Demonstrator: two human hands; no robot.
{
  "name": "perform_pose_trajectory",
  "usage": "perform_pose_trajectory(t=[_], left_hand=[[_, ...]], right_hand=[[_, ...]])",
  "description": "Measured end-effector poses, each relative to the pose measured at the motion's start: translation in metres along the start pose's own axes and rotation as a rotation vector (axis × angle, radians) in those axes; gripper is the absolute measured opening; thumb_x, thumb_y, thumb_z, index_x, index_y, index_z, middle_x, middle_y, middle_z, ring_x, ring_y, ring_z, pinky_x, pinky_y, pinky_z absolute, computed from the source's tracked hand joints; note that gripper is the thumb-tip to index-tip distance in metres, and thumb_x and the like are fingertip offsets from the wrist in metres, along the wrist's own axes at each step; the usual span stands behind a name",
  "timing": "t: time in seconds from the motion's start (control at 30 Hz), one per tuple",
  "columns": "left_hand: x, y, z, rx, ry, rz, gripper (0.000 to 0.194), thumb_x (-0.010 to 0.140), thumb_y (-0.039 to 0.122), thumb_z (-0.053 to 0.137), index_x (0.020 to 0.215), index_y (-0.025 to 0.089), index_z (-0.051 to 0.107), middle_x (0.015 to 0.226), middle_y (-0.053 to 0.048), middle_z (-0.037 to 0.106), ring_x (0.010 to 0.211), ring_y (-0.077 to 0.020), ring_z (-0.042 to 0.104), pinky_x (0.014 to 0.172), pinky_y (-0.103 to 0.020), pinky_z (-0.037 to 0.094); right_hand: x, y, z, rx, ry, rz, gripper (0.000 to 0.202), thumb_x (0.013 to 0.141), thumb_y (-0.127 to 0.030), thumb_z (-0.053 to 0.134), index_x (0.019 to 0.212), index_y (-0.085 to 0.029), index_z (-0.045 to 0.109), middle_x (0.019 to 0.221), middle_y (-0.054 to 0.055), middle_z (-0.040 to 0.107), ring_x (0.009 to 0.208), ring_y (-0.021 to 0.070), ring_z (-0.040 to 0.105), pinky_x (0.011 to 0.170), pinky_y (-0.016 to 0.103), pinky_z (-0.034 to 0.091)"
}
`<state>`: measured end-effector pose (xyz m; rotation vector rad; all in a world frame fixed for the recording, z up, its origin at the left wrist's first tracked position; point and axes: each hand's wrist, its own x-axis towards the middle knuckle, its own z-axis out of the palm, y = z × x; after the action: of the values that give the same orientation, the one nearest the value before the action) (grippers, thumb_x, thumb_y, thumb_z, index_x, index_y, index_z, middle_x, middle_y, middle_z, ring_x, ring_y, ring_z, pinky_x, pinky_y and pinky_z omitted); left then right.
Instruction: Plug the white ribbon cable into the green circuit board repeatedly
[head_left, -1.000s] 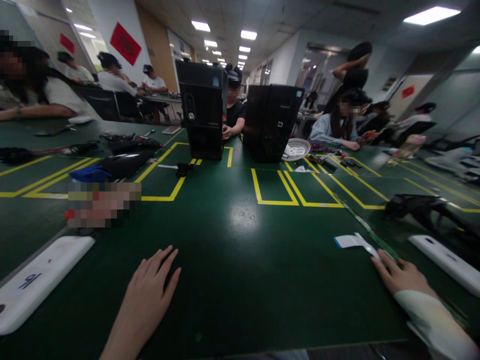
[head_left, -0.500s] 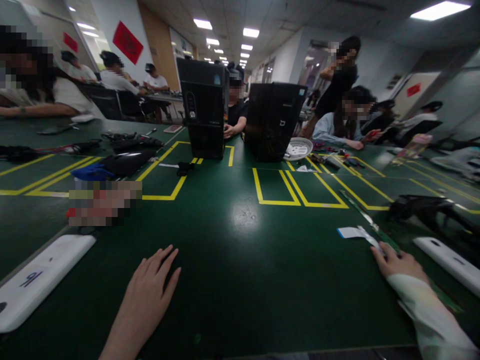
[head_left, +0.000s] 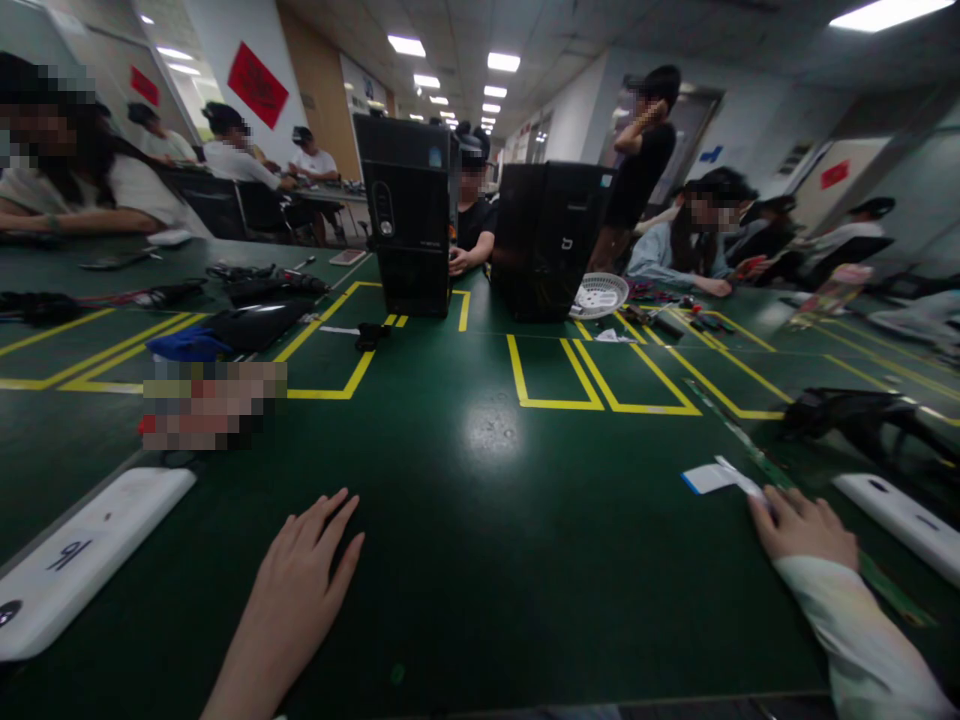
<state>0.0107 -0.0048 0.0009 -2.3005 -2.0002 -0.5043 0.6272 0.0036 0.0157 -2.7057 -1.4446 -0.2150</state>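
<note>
My left hand (head_left: 307, 565) lies palm down on the green table (head_left: 480, 560), its fingers extended and the thumb apart, holding nothing. At the right, my right hand (head_left: 804, 525) rests at the end of a white ribbon-like strip (head_left: 709, 478) with a blue edge. Its thumb and index fingertips are at the strip's end; whether they grip it is unclear. A white flat device (head_left: 90, 560) with dark markings lies to the left of my left hand. Beyond my right hand lies another white device (head_left: 904, 520).
Two black computer towers (head_left: 412, 220) (head_left: 551, 240) stand at the table's middle. Yellow tape (head_left: 562, 404) marks boxes. A white basket (head_left: 600, 295), black cables (head_left: 262, 285) and a dark object (head_left: 847, 415) lie around. Several people sit around; one person (head_left: 645, 150) stands.
The standing person at the back right has shifted left. The view has moved very slightly; the ribbon-like strip near my right hand is tilted a little differently. My left hand has stayed still.
</note>
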Motion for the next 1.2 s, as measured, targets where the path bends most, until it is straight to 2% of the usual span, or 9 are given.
perform_pose_trajectory(t=[0.13, 0.2, 0.27, 0.37, 0.5, 0.73, 0.87, 1.0, 1.2], left_hand=[[0.0, 0.001, 0.0, 0.016, 0.0, 0.007, 0.057, 0.093, 0.05, 0.033, 0.135, 0.017, 0.054, 0.141, -0.013, 0.053, 0.129, -0.0312, 0.049, 0.109, -0.054, 0.035], [0.0, 0.002, 0.0, 0.018, 0.005, 0.011, 0.057, 0.093, 0.049, 0.033, 0.134, 0.016, 0.054, 0.14, -0.013, 0.054, 0.129, -0.031, 0.049, 0.109, -0.053, 0.035], [0.0, 0.002, 0.0, 0.015, 0.015, 0.012, 0.056, 0.093, 0.049, 0.032, 0.134, 0.017, 0.054, 0.14, -0.012, 0.054, 0.13, -0.0311, 0.049, 0.109, -0.054, 0.036], [0.0, 0.003, 0.0, 0.015, 0.021, 0.013, 0.055, 0.094, 0.049, 0.033, 0.134, 0.018, 0.054, 0.141, -0.012, 0.053, 0.13, -0.0312, 0.048, 0.109, -0.054, 0.035], [-0.002, 0.002, 0.0, 0.017, 0.012, 0.005, 0.055, 0.094, 0.048, 0.032, 0.135, 0.018, 0.053, 0.141, -0.012, 0.053, 0.131, -0.0306, 0.048, 0.109, -0.054, 0.035], [-0.003, 0.003, -0.001, 0.018, 0.006, 0.0, 0.054, 0.094, 0.047, 0.034, 0.136, 0.018, 0.052, 0.142, -0.011, 0.052, 0.132, -0.0301, 0.047, 0.111, -0.053, 0.034], [-0.002, 0.005, -0.004, 0.013, 0.008, -0.012, 0.052, 0.095, 0.044, 0.034, 0.134, 0.017, 0.054, 0.142, -0.01, 0.053, 0.131, -0.0289, 0.048, 0.111, -0.052, 0.034], [-0.001, 0.003, -0.005, -0.02, 0.009, -0.047, 0.05, 0.096, 0.04, 0.03, 0.131, 0.016, 0.056, 0.138, -0.01, 0.056, 0.128, -0.0263, 0.052, 0.11, -0.05, 0.037], [0.0, 0.002, -0.006, -0.034, 0.036, -0.044, 0.05, 0.095, 0.041, 0.032, 0.128, 0.016, 0.059, 0.136, -0.012, 0.059, 0.125, -0.0273, 0.055, 0.107, -0.051, 0.04]], right_hand=[[0.013, 0.003, 0.012, -0.012, -0.03, -0.122, 0.071, 0.095, -0.049, 0.02, 0.134, 0.0, 0.053, 0.141, 0.025, 0.046, 0.134, 0.0433, 0.036, 0.102, 0.058, 0.035], [0.021, -0.001, 0.022, 0.021, 0.034, -0.234, 0.067, 0.094, -0.045, 0.025, 0.129, 0.004, 0.056, 0.135, 0.028, 0.051, 0.129, 0.0395, 0.045, 0.105, 0.051, 0.038], [0.027, -0.011, 0.032, 0.054, 0.111, -0.325, 0.06, 0.092, -0.04, 0.031, 0.125, 0.002, 0.059, 0.129, 0.026, 0.057, 0.124, 0.0343, 0.052, 0.107, 0.044, 0.039], [0.032, -0.039, 0.042, 0.107, 0.209, -0.463, 0.053, 0.089, -0.04, 0.038, 0.12, -0.006, 0.064, 0.123, 0.021, 0.062, 0.117, 0.0309, 0.058, 0.103, 0.043, 0.044], [0.025, -0.102, 0.037, 0.185, 0.297, -0.684, 0.053, 0.093, -0.041, 0.036, 0.117, -0.005, 0.066, 0.119, 0.023, 0.063, 0.11, 0.0315, 0.061, 0.096, 0.045, 0.049], [-0.028, -0.231, 0.005, 0.35, 0.222, -1.064, 0.045, 0.095, -0.035, 0.04, 0.122, -0.008, 0.063, 0.12, 0.021, 0.061, 0.112, 0.0303, 0.056, 0.096, 0.047, 0.048], [-0.073, -0.281, -0.011, 0.447, 0.137, -1.236, 0.04, 0.095, -0.031, 0.043, 0.126, -0.012, 0.059, 0.124, 0.019, 0.058, 0.113, 0.0293, 0.053, 0.095, 0.049, 0.048], [-0.113, -0.304, -0.018, 0.521, 0.072, -1.335, 0.042, 0.092, -0.03, 0.048, 0.129, -0.012, 0.055, 0.128, 0.018, 0.055, 0.117, 0.0289, 0.049, 0.097, 0.048, 0.046], [-0.14, -0.308, -0.023, 0.543, -0.031, -1.396, 0.046, 0.091, -0.031, 0.049, 0.135, -0.015, 0.05, 0.135, 0.016, 0.051, 0.121, 0.0283, 0.046, 0.099, 0.049, 0.044]])
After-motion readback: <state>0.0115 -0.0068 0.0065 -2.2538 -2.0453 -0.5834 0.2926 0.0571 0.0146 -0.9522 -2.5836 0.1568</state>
